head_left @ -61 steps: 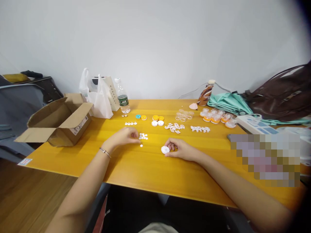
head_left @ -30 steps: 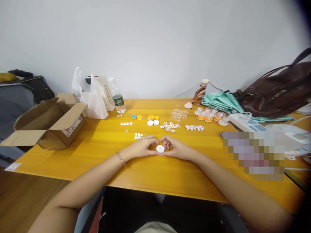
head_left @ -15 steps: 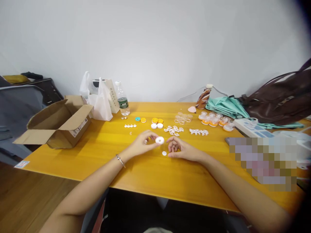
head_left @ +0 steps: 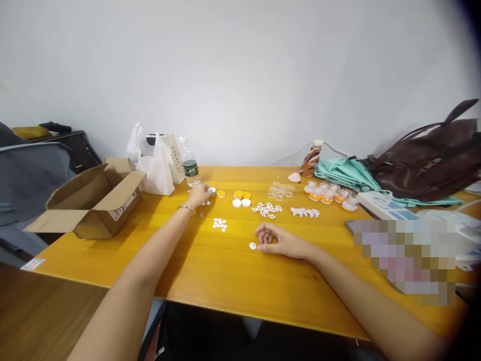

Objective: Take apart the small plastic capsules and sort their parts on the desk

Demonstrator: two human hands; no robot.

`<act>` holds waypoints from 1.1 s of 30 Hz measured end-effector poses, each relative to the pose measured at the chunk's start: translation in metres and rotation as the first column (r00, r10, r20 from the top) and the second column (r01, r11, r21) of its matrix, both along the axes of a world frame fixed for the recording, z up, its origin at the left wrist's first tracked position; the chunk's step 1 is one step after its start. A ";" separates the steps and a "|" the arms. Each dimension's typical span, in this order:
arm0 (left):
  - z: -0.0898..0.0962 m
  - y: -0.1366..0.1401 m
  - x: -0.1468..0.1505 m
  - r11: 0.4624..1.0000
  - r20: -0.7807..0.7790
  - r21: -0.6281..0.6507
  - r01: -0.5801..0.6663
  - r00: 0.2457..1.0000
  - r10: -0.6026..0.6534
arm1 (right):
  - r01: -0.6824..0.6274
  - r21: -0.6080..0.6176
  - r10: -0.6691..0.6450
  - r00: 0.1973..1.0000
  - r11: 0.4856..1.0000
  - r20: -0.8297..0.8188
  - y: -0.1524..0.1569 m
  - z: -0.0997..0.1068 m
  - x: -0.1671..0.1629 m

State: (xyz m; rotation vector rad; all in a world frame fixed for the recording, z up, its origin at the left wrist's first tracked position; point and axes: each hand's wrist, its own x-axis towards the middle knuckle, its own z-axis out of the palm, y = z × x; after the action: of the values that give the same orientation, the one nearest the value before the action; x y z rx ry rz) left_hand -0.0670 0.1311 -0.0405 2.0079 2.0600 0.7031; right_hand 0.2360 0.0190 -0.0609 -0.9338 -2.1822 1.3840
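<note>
Here, a small, round white plastic disc point(head_left: 253, 246), lacking any long axis, lies on the yellow wooden surface point(head_left: 210, 271) at nine o'clock from the nearer right hand point(head_left: 278, 240), its grip loosely spread; well apart, at ten o'clock, the left hand point(head_left: 199, 194) pinches a white plastic ring point(head_left: 212, 190).

The left fingers point(head_left: 206, 188) partly hide a white disc point(head_left: 213, 190).

the white disc point(head_left: 253, 246) looks smooth plastic, the table point(head_left: 218, 276) glossy wood.

Bare forearms point(head_left: 160, 253), thin metal bracelet point(head_left: 186, 207) on L wrist point(head_left: 182, 216), blk lower clothing point(head_left: 210, 331) w/ wht lettering point(head_left: 160, 352).
</note>
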 end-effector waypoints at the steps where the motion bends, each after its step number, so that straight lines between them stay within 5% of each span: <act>1: -0.002 0.002 0.001 1.000 0.000 -0.008 0.000 1.000 0.000 | -0.002 -0.003 0.002 1.000 1.000 0.001 0.000 0.000 0.000; 7: -0.005 0.007 -0.001 1.000 0.000 0.008 -0.006 1.000 0.006 | -0.015 -0.021 0.015 1.000 1.000 0.003 0.001 -0.003 0.000; 11: 0.003 -0.009 0.007 0.992 0.017 0.126 -0.031 0.999 0.029 | 0.055 -0.017 -0.056 0.995 0.998 -0.082 0.003 0.001 0.001; 13: 0.007 -0.029 0.017 0.980 0.018 0.199 0.032 0.999 -0.036 | 0.170 0.023 -0.166 0.979 0.985 -0.122 0.009 0.007 0.006; 15: 0.010 -0.057 0.031 0.926 0.009 0.277 0.257 0.963 -0.270 | 0.329 0.101 -0.314 0.939 0.939 -0.140 0.019 0.017 0.019; 17: 0.010 -0.088 0.047 0.837 -0.011 0.232 0.496 0.862 -0.507 | 0.550 0.219 -0.527 0.835 0.806 -0.157 0.034 0.027 0.041; 18: 0.009 -0.103 0.055 0.784 -0.034 0.179 0.595 0.800 -0.600 | 0.678 0.285 -0.665 0.730 0.677 -0.158 0.041 0.031 0.054; 19: 0.008 -0.116 0.062 0.740 -0.064 0.141 0.658 0.752 -0.656 | 0.790 0.363 -0.796 0.578 0.493 -0.177 0.049 0.035 0.069; 24: -0.005 -0.145 0.084 0.675 -0.109 0.031 0.737 0.674 -0.731 | 0.857 0.509 -0.979 0.167 0.083 -0.120 0.078 0.036 0.143; 25: -0.008 -0.145 0.086 0.678 -0.105 0.029 0.734 0.677 -0.728 | 0.821 0.567 -0.992 0.114 0.065 -0.052 0.083 0.034 0.154; 27: -0.013 -0.144 0.088 0.687 -0.091 0.035 0.726 0.687 -0.721 | 0.765 0.634 -0.994 0.072 0.111 0.088 0.090 0.029 0.170; 30: -0.017 -0.143 0.089 0.688 -0.055 0.048 0.724 0.689 -0.722 | 0.752 0.621 -0.969 0.099 0.221 0.225 0.098 0.023 0.183; 33: -0.016 -0.144 0.090 0.675 -0.043 0.079 0.733 0.679 -0.733 | 0.766 0.594 -0.964 0.128 0.246 0.234 0.102 0.021 0.186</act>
State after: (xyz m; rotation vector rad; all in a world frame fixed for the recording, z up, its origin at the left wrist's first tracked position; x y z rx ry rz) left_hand 0.0235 -0.0129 -0.0568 2.5952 1.0185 0.6016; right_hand 0.4223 0.1210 -0.0399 -2.2122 -1.3902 0.0467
